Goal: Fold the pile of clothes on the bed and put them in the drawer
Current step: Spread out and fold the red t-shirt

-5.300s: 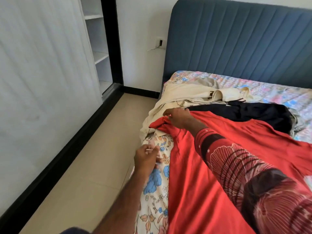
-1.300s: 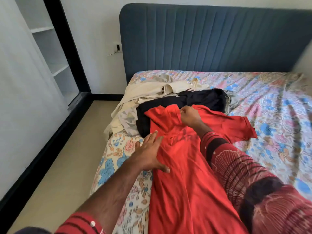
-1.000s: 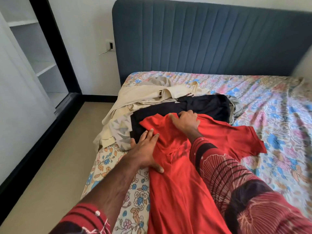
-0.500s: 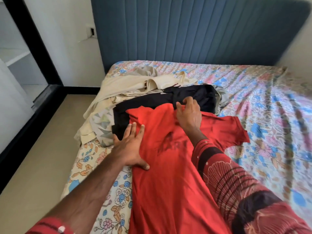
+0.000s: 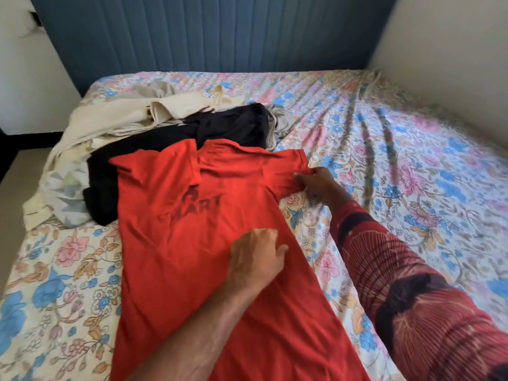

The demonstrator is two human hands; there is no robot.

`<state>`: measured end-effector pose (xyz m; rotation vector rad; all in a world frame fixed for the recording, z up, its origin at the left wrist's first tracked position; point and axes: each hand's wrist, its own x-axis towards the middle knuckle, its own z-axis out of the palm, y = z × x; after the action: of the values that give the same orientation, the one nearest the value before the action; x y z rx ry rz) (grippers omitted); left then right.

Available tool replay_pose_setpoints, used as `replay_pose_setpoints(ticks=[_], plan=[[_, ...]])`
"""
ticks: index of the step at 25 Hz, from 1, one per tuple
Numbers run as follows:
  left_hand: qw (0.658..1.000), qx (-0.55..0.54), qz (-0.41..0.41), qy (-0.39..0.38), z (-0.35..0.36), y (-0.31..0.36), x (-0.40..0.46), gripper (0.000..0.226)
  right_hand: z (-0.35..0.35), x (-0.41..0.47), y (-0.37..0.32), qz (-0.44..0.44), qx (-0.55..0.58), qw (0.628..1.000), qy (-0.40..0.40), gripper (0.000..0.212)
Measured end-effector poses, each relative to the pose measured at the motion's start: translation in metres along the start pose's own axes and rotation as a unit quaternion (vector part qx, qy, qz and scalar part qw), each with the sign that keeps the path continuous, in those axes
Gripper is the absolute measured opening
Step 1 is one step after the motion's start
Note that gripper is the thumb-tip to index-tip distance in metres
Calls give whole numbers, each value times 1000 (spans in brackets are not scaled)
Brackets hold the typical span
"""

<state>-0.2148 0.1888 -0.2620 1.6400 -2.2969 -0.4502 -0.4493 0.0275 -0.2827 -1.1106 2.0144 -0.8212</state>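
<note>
Inspector: Reading the print first, what does it say?

Me: Dark lettering sits across the middle of the red T-shirt [image 5: 192,243], and I can make out "MART" with a small dark emblem above it (a letter before the M may be lost in a crease, I cannot tell). No other writing is legible.

Inspector: Condition and position of the shirt?

Me: It lies spread flat on the floral bedsheet [image 5: 412,160], collar end toward the blue padded headboard [image 5: 220,31], hem end running off the lower edge of view. The cloth is plain bright red, lightly wrinkled. Its upper left part overlaps the black garment [image 5: 231,127].

Inspector: Your hands?

Me: My right hand [image 5: 319,185] is at the shirt's right sleeve, fingers curled and pinching the sleeve edge. My left hand [image 5: 255,257] rests on the shirt's body below the print, near its right side; fingers are bent under and the thumb sticks out to the right, and whether they hold a fold of cloth I cannot tell.

Inspector: Remaining pile?

Me: Behind the black garment lies a cream garment [image 5: 123,119], crumpled, reaching the bed's left edge. A pale piece with a grey triangle pattern [image 5: 66,193] sits under both, at the left.
</note>
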Motion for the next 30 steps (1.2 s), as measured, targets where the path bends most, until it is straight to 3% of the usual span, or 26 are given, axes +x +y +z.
replay_pose_setpoints(ticks=[3,5,9,12,15,17,20,22,26,28,30], plan=[[999,11,-36,-5,13,39,-1,50,-5,-2,3,-9,70,997,-40,22],[998,-2,-61,-10,18,55,2,52,-5,1,6,-3,90,995,-41,26],[990,-38,-122,-53,26,66,1,31,-2,6,10,26,136,990,-38,34],[973,-129,-170,-92,27,57,1,18,-4,3,12,15,169,985,-36,38],[954,-231,-177,-77,22,41,1,16,-11,-1,-3,17,214,976,-38,39],[939,-284,-185,-65,19,29,-4,15,-9,-12,-19,-12,228,973,-40,28],[885,-406,-221,-49,16,13,-18,15,9,-42,-62,-102,239,965,-46,4],[847,-477,-229,-46,9,4,-30,20,31,-56,-100,-169,199,965,-36,12],[714,-644,-274,-26,0,-25,-68,18,106,-86,-168,-311,42,950,1,26],[684,-661,-309,2,0,-43,-86,14,159,-109,-185,-357,-83,929,-44,16],[674,-663,-327,13,-1,-53,-101,4,201,-136,-192,-353,-178,912,-111,31]])
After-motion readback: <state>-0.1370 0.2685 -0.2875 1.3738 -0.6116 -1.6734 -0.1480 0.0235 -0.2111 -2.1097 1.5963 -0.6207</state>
